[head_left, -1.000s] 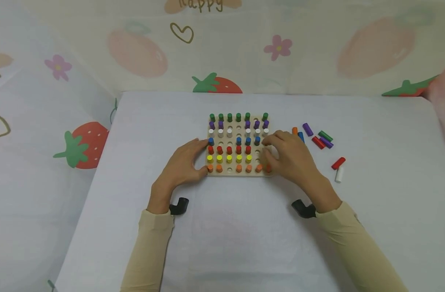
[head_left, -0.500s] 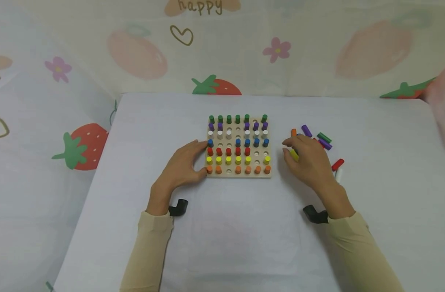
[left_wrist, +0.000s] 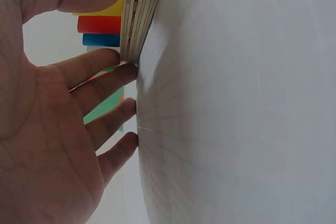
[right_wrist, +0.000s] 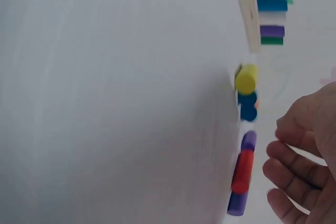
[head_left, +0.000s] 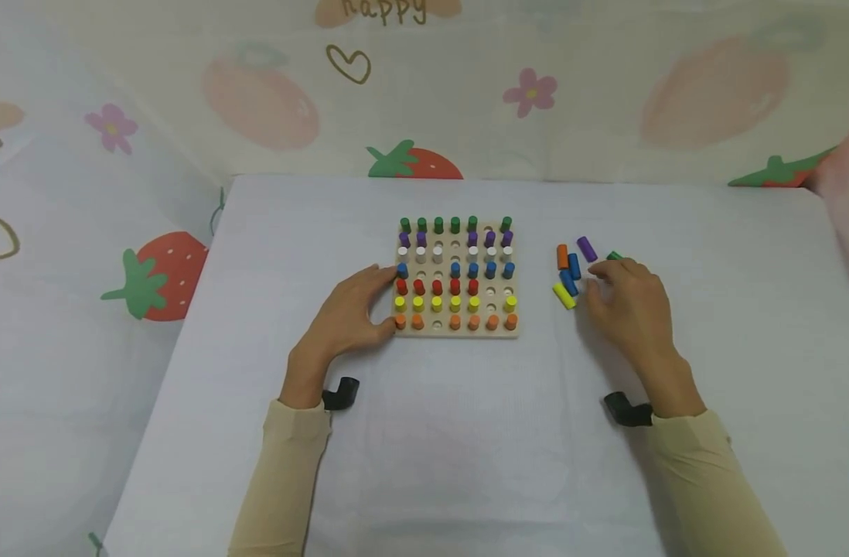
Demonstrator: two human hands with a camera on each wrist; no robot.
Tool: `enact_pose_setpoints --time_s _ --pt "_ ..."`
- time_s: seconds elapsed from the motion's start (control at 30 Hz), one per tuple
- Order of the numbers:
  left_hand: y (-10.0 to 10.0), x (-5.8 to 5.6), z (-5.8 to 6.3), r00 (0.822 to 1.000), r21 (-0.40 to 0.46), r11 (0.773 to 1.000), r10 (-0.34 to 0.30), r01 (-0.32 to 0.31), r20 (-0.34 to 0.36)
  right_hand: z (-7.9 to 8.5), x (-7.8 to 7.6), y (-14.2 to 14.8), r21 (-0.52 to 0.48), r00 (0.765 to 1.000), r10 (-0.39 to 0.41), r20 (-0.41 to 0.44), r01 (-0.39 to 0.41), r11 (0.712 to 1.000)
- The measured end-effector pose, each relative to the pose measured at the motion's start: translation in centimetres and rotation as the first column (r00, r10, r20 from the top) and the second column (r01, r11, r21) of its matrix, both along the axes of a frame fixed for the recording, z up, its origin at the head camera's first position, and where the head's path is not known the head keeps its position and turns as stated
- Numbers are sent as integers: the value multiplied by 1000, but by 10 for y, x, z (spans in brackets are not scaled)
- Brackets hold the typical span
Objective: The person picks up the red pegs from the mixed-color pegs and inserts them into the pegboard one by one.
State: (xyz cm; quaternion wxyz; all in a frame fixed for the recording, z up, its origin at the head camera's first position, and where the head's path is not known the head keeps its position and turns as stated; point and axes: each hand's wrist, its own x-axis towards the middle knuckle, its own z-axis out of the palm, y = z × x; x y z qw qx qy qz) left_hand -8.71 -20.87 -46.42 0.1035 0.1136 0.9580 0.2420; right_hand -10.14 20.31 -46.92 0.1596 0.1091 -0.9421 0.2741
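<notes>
A square wooden pegboard (head_left: 459, 336) bears rows of coloured pegs, with some holes bare. At its left edge rests my left hand (head_left: 348, 309), thumb by the front corner and index finger by the blue row. In the left wrist view that hand's fingers (left_wrist: 105, 90) extend along the board's side and down to the tabletop. My right hand (head_left: 633, 309) hovers over the loose pegs at the right, fingers loosely bent. The right wrist view shows nothing between its fingers, with a red peg (right_wrist: 242, 171) and purple peg (right_wrist: 237, 203) lying close by.
Beside the right hand lie a yellow peg (head_left: 564, 295), an orange peg (head_left: 562, 257), two blue pegs (head_left: 574, 266) and a purple peg (head_left: 587, 248). A green peg (head_left: 614, 255) is partly covered by the hand. A patterned cloth (head_left: 424, 100) hangs behind the white table (head_left: 438, 464).
My right hand has left the board's right edge and moved right over the loose pegs, uncovering a blue peg standing at its row's right end. The left hand stays put.
</notes>
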Motion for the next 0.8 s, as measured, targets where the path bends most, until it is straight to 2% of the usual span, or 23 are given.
enact_pose_setpoints --time_s 0.43,0.8 --pt "-1 0 -2 1000 -15 1000 -6 6 -1 -5 -2 13 28 998 -53 36 52 998" --pt "-1 -1 -1 1000 -18 1000 -7 8 7 -1 -2 14 73 985 -97 144 87 994"
